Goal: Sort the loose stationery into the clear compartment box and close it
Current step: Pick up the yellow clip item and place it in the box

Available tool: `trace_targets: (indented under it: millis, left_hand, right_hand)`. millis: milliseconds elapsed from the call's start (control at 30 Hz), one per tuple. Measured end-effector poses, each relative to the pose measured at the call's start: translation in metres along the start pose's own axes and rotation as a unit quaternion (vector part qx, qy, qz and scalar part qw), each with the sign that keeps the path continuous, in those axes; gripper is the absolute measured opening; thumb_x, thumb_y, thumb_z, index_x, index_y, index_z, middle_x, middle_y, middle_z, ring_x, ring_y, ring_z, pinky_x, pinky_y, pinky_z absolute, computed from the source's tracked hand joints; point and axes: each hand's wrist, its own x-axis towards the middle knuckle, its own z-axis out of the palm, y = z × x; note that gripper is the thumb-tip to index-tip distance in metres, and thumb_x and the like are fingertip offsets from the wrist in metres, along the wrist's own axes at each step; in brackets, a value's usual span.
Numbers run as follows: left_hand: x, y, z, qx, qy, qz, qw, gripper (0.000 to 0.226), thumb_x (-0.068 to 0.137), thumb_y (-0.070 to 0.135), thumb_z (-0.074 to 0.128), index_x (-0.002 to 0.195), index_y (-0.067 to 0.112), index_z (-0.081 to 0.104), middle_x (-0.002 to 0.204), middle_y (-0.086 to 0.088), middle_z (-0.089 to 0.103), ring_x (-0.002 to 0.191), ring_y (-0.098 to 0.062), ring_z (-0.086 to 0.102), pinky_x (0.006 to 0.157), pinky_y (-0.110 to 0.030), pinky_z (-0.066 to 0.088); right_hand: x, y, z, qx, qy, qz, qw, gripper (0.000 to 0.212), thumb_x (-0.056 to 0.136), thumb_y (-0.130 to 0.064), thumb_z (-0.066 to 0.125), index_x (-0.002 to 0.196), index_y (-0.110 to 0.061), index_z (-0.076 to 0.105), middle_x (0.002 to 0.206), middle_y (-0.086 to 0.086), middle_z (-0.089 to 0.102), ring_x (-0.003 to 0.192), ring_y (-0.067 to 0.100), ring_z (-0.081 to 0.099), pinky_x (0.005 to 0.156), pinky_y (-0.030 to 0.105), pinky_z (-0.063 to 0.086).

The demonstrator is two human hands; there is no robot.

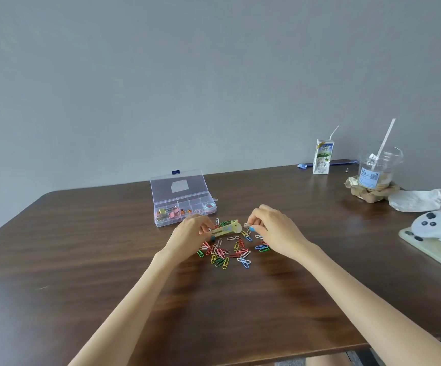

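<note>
The clear compartment box [185, 207] stands open on the brown table [82, 247], lid tilted back, with pink and gold binder clips and a small tape roll in its front cells. Several coloured paper clips [227, 253] lie scattered in front of it. My left hand [190, 235] pinches one end of a small yellow utility knife [226, 229] just above the clips. My right hand [272, 228] pinches a small silvery clip [246, 225] beside the knife's rounded end.
At the back right stand a milk carton with a straw [322, 157] and a plastic cup with a straw [376, 170] on crumpled brown paper. A white tissue [415, 200] and a white controller [436, 227] on a pad lie at the right edge.
</note>
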Motion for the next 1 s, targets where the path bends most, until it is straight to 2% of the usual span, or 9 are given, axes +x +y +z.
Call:
trace_targets:
  millis: [100, 200, 367, 500, 633, 767, 900, 1000]
  left_hand:
    - [0.0, -0.003, -0.003, -0.038, 0.005, -0.007, 0.999, 0.012, 0.083, 0.014, 0.065, 0.088, 0.025, 0.067, 0.085, 0.008, 0.061, 0.081, -0.012, 0.058, 0.075, -0.035, 0.054]
    - [-0.001, -0.011, -0.01, -0.076, 0.011, -0.012, 0.997, 0.014, 0.084, 0.015, 0.068, 0.081, 0.029, 0.064, 0.08, 0.01, 0.06, 0.079, -0.015, 0.057, 0.076, -0.038, 0.051]
    - [-0.003, -0.028, -0.027, -0.092, 0.061, -0.046, 0.993, 0.008, 0.084, 0.016, 0.07, 0.086, 0.022, 0.066, 0.086, 0.002, 0.066, 0.079, -0.017, 0.059, 0.076, -0.036, 0.051]
    - [-0.005, -0.034, -0.041, -0.106, 0.088, -0.094, 0.986, 0.009, 0.086, 0.016, 0.067, 0.084, 0.024, 0.064, 0.087, 0.003, 0.067, 0.08, -0.017, 0.058, 0.074, -0.032, 0.049]
    - [-0.006, -0.041, -0.051, -0.156, 0.085, -0.116, 0.977, 0.01, 0.087, 0.011, 0.062, 0.09, 0.019, 0.068, 0.087, 0.005, 0.068, 0.077, -0.012, 0.056, 0.066, -0.018, 0.043]
    - [0.001, -0.054, -0.062, -0.177, 0.106, -0.147, 0.967, 0.019, 0.086, 0.005, 0.053, 0.088, 0.016, 0.068, 0.081, 0.001, 0.063, 0.065, -0.012, 0.047, 0.058, -0.025, 0.037]
    - [0.01, -0.071, -0.068, -0.196, 0.167, -0.184, 0.949, 0.02, 0.084, 0.003, 0.051, 0.091, 0.011, 0.067, 0.09, -0.001, 0.065, 0.069, -0.011, 0.051, 0.059, -0.026, 0.039]
    - [0.018, -0.082, -0.071, -0.229, 0.205, -0.214, 0.927, 0.021, 0.082, 0.001, 0.051, 0.09, 0.011, 0.068, 0.084, -0.002, 0.064, 0.064, -0.012, 0.049, 0.054, -0.025, 0.038]
  right_hand:
    - [0.008, -0.009, 0.006, 0.021, -0.006, -0.014, 1.0, 0.007, 0.095, -0.015, 0.052, 0.098, -0.018, 0.058, 0.097, -0.009, 0.05, 0.081, 0.008, 0.057, 0.068, 0.024, 0.048]
    - [0.018, -0.017, 0.013, 0.039, -0.011, -0.029, 0.999, 0.007, 0.096, -0.013, 0.05, 0.101, -0.016, 0.054, 0.099, -0.01, 0.046, 0.082, 0.008, 0.055, 0.068, 0.021, 0.044]
    - [0.037, -0.03, 0.022, 0.065, -0.015, -0.043, 0.997, 0.005, 0.097, -0.015, 0.048, 0.101, -0.017, 0.05, 0.108, -0.004, 0.055, 0.091, 0.012, 0.055, 0.076, 0.028, 0.047]
    - [0.054, -0.044, 0.032, 0.081, -0.023, -0.048, 0.995, 0.009, 0.096, -0.014, 0.048, 0.104, -0.016, 0.052, 0.108, -0.001, 0.059, 0.095, 0.013, 0.056, 0.081, 0.036, 0.051]
    - [0.074, -0.053, 0.046, 0.107, -0.017, -0.047, 0.993, 0.014, 0.096, -0.013, 0.048, 0.108, -0.018, 0.053, 0.109, 0.0, 0.06, 0.088, 0.012, 0.056, 0.074, 0.03, 0.051]
    - [0.096, -0.062, 0.059, 0.146, -0.01, -0.037, 0.988, 0.021, 0.096, -0.009, 0.047, 0.112, -0.017, 0.057, 0.111, 0.001, 0.062, 0.09, 0.011, 0.056, 0.077, 0.033, 0.052]
    - [0.127, -0.078, 0.068, 0.191, 0.013, -0.023, 0.981, 0.024, 0.093, -0.009, 0.053, 0.112, -0.019, 0.064, 0.105, 0.001, 0.065, 0.084, 0.01, 0.055, 0.078, 0.03, 0.05]
    - [0.154, -0.091, 0.075, 0.228, 0.003, -0.013, 0.974, 0.03, 0.092, -0.009, 0.055, 0.118, -0.02, 0.065, 0.104, -0.001, 0.066, 0.087, 0.014, 0.059, 0.08, 0.032, 0.052]
